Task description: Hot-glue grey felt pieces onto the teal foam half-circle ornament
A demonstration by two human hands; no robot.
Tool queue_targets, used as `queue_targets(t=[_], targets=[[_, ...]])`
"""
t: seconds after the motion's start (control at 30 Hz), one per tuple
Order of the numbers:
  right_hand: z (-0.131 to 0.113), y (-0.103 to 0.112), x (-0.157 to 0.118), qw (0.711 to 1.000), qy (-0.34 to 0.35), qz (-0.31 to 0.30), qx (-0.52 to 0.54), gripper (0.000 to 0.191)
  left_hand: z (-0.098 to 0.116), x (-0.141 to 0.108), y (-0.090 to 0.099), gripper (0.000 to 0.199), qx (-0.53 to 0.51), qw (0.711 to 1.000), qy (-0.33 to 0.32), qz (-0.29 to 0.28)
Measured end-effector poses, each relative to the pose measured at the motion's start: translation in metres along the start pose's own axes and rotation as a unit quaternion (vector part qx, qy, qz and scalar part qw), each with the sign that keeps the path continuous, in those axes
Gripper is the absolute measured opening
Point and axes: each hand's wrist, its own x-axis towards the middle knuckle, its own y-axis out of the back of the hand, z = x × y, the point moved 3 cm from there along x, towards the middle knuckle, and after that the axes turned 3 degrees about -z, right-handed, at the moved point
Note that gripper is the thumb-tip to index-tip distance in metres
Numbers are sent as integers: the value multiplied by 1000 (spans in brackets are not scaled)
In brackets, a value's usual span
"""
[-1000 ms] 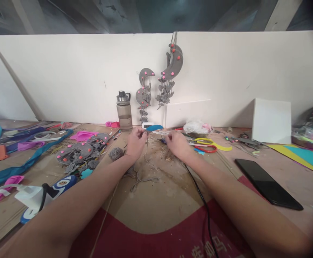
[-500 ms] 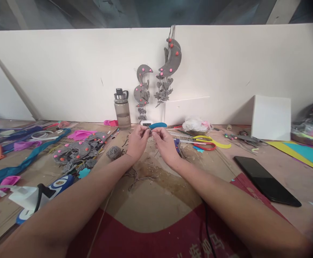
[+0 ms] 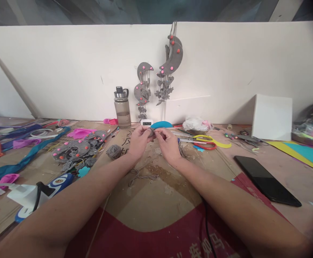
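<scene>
Above the cardboard, my left hand point(image 3: 139, 143) and my right hand point(image 3: 168, 145) meet fingertip to fingertip. Both are closed in a pinch on a small grey piece point(image 3: 151, 133); the fingers hide most of it, so its shape does not show. Left of my left hand lies a ball of grey yarn point(image 3: 113, 152). A loose tangle of grey yarn point(image 3: 142, 176) rests on the cardboard below my wrists. Just behind the fingertips are a blue curved shape point(image 3: 161, 124) and a small white digital clock point(image 3: 146, 123).
Scissors with yellow and red handles point(image 3: 206, 141) lie to the right, and a black phone point(image 3: 266, 181) nearer me. A water bottle point(image 3: 122, 109) stands at the wall, beside hanging grey moon ornaments point(image 3: 174, 61). More felt ornaments point(image 3: 77, 148) and a power strip point(image 3: 61, 182) are at left.
My hands have shifted very slightly right, and a little more of the grey piece shows between the fingertips. More of the blue shape is visible. The view has tilted slightly.
</scene>
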Motion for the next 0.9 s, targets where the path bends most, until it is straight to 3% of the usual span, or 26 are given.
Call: queue_targets(t=[0.33, 0.9], targets=[[2, -1, -1, 1000, -3, 0, 3, 20, 1, 0, -2, 19, -77, 996, 38, 11], [4, -1, -2, 997, -52, 24, 49, 17, 4, 1, -2, 19, -61, 996, 25, 65]])
